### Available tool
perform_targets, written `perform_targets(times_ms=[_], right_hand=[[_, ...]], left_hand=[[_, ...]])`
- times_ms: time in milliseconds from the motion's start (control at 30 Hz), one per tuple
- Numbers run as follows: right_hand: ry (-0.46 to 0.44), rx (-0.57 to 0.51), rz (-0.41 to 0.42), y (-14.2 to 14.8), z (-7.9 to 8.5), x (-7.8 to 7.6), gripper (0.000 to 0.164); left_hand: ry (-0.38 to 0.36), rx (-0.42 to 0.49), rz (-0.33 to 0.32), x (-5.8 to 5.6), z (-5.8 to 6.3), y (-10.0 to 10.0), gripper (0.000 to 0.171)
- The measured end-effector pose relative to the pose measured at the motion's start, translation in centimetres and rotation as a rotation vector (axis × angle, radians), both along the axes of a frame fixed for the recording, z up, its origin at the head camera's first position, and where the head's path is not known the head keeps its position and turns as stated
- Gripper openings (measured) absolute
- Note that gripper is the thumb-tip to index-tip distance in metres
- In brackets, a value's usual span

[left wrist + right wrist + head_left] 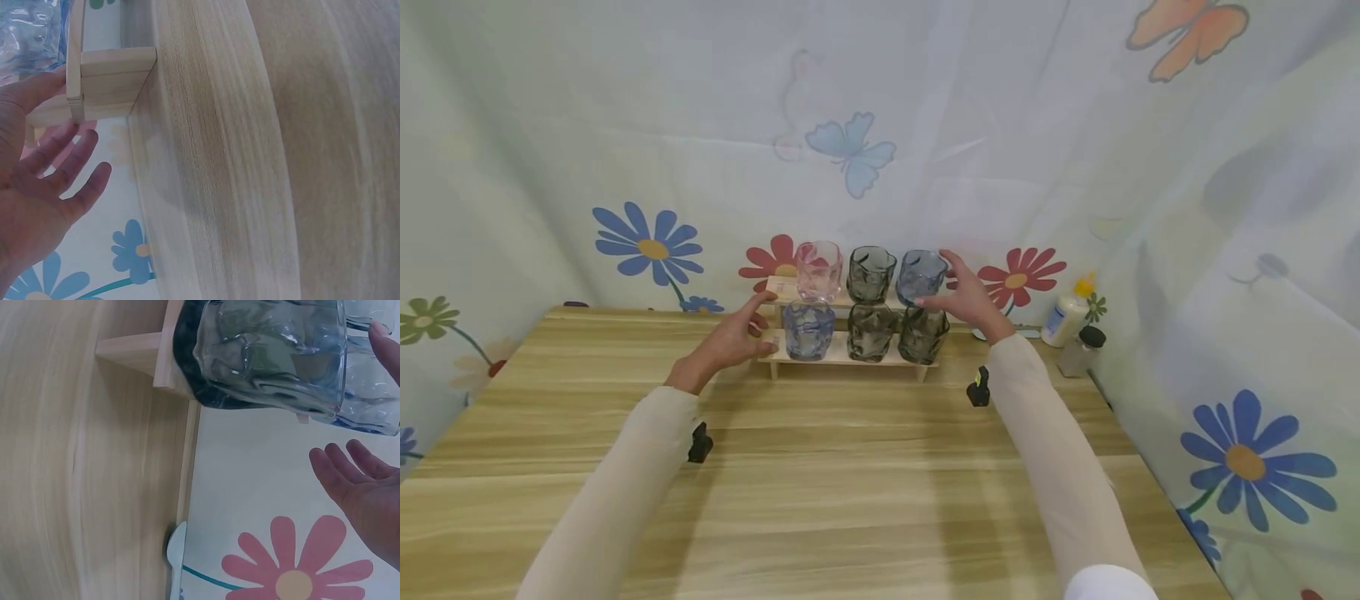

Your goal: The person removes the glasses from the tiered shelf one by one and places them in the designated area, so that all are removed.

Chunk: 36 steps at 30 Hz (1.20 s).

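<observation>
Closing your spread right grip (968, 298) unevenly could tip the blue glass (921, 277) on the upper shelf (784, 289), while a push from your left grip (730, 340) (fingers parted, at the rack (841, 355)'s end) could jolt everything.

Soft light casts faint, blurry shadows across the table (820, 483)

Both arms wear plain cream sleeves: the left sleeve (613, 492) and the right sleeve (1052, 454) each terminate at the wrist, leaving the left hand (730, 340) and the right hand (967, 298) bare. A white cloth section (1108, 585) adjoins the right sleeve toward the elbow. Beside the wrists sit two small, angular blocks: the left block (700, 444) appears all black; the right block (979, 392), also black, bears a yellow-green mark (977, 379)
</observation>
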State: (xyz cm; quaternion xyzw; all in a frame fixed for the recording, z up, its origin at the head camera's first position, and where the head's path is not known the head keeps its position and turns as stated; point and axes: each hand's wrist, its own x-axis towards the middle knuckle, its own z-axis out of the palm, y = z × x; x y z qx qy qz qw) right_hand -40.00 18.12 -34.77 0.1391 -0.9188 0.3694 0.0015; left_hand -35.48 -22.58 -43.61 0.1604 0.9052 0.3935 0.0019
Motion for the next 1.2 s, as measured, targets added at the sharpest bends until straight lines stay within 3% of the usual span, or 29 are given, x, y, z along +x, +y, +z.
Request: perform_targets(times_ms=[433,700,1200], right_hand=[[-0.008,-0.039,-0.002,-1.8,0.1,-1.7,0.1],[-0.011,-0.034,0.0,-2.3,0.4,-1.9,0.099],[0.016,-0.062,-0.024,-2.5,-0.5,-2.2,0.094]], left_hand=[[0.011,-0.005,-0.011,0.2,0.1,-0.1,0.086],[0.042,0.006,-0.025,-0.1,0.1,0.0,0.085],[0.013,0.029,-0.011,0.3,0.0,-0.2,0.086]])
